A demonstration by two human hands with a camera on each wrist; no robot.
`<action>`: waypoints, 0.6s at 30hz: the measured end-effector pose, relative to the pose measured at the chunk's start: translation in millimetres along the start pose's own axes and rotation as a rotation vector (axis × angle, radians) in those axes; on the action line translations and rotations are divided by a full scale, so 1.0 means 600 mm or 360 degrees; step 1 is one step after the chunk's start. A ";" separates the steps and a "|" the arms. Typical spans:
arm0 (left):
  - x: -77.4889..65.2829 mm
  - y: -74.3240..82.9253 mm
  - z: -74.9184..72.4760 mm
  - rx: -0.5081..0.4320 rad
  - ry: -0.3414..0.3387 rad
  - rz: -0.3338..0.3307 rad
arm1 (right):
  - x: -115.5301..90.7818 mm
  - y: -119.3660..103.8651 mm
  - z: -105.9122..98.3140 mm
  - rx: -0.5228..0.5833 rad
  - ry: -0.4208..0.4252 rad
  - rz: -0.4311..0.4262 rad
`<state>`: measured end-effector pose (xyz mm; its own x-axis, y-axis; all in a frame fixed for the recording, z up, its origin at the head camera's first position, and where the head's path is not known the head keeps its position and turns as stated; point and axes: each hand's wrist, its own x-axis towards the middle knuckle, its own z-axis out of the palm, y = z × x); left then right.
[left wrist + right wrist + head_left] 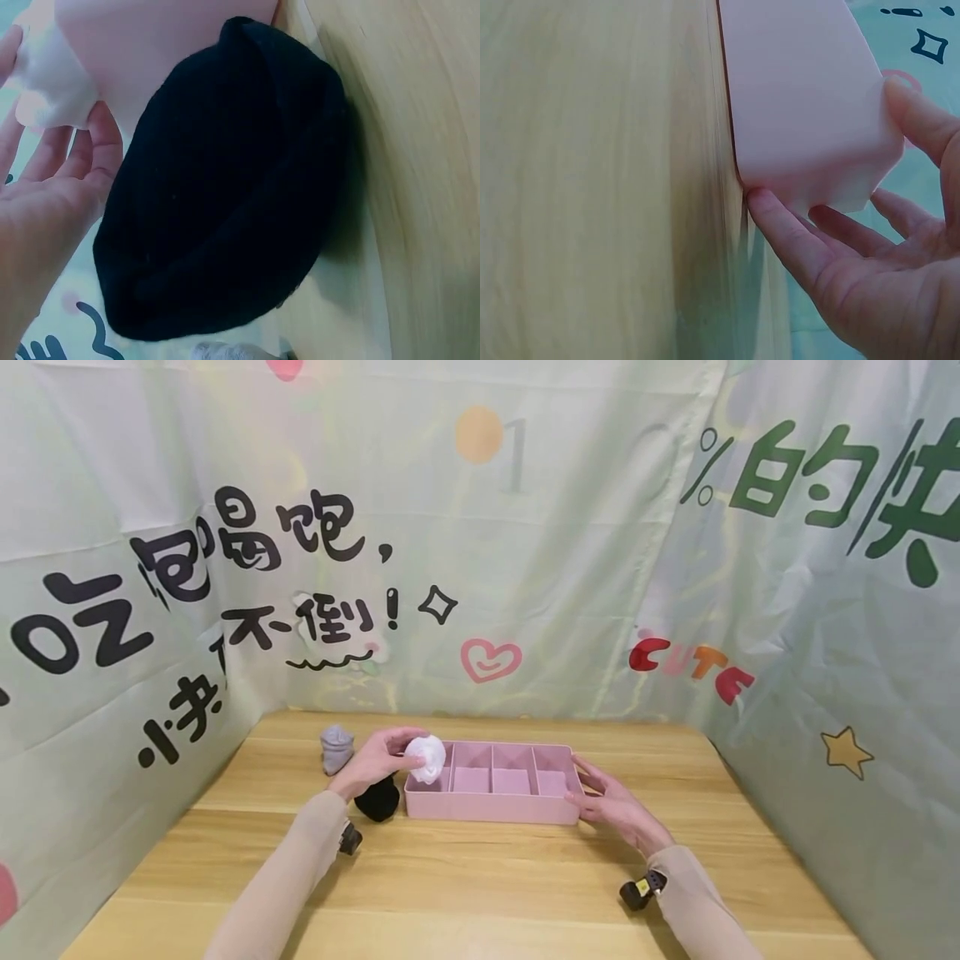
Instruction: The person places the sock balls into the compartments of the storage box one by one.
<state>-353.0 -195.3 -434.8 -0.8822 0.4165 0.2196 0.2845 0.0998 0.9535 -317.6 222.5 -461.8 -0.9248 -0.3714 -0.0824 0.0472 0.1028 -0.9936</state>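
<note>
In the head view my left hand [382,758] holds a rolled-up white sock [426,760] between thumb and fingers, over the leftmost compartment of a pink divided box [491,807]. The left wrist view shows the fingertips on the white cloth, close to the box wall. My right hand [611,802] grips the right end of the box, thumb at the front corner and fingers along the end wall. Below the left wrist lies a rolled-up black sock [377,799], large in the left wrist view. A rolled-up grey sock [337,750] stands behind the left hand.
The box stands on a wooden table [480,893], with several compartments in a row. A printed cloth [525,568] hangs around the back and sides of the table. Small black devices are strapped to both wrists.
</note>
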 end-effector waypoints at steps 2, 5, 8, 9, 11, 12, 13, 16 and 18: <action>0.001 -0.003 0.001 0.0004 -0.0015 0.0015 | 0.000 0.000 0.000 -0.0003 -0.0005 0.0003; 0.004 -0.007 0.004 0.0002 -0.0027 0.0003 | 0.000 0.000 0.001 -0.0007 0.0006 0.0002; 0.004 -0.006 0.009 0.0044 -0.0015 -0.0039 | -0.002 -0.001 0.002 -0.0010 0.0005 0.0002; 0.004 -0.006 0.011 0.0065 -0.0010 -0.0051 | -0.003 -0.001 0.002 -0.0011 0.0007 0.0002; 0.004 -0.005 0.014 0.0122 -0.0003 -0.0070 | -0.003 -0.002 0.003 -0.0015 0.0006 0.0004; 0.005 -0.005 0.015 0.0155 -0.0003 -0.0072 | -0.003 -0.002 0.004 -0.0017 0.0005 0.0004; 0.005 -0.005 0.015 0.0181 -0.0004 -0.0073 | -0.003 -0.003 0.004 -0.0017 0.0009 0.0004; 0.008 -0.005 0.015 0.0248 -0.0026 -0.0078 | -0.003 -0.003 0.003 -0.0013 0.0014 0.0010; 0.009 -0.004 0.016 0.0261 -0.0045 -0.0080 | -0.003 -0.002 0.002 -0.0008 0.0016 0.0009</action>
<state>-354.7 -184.9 -438.1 -0.8865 0.4325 0.1643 0.2998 0.2663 0.9161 -315.6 221.6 -460.4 -0.9282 -0.3617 -0.0875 0.0509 0.1095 -0.9927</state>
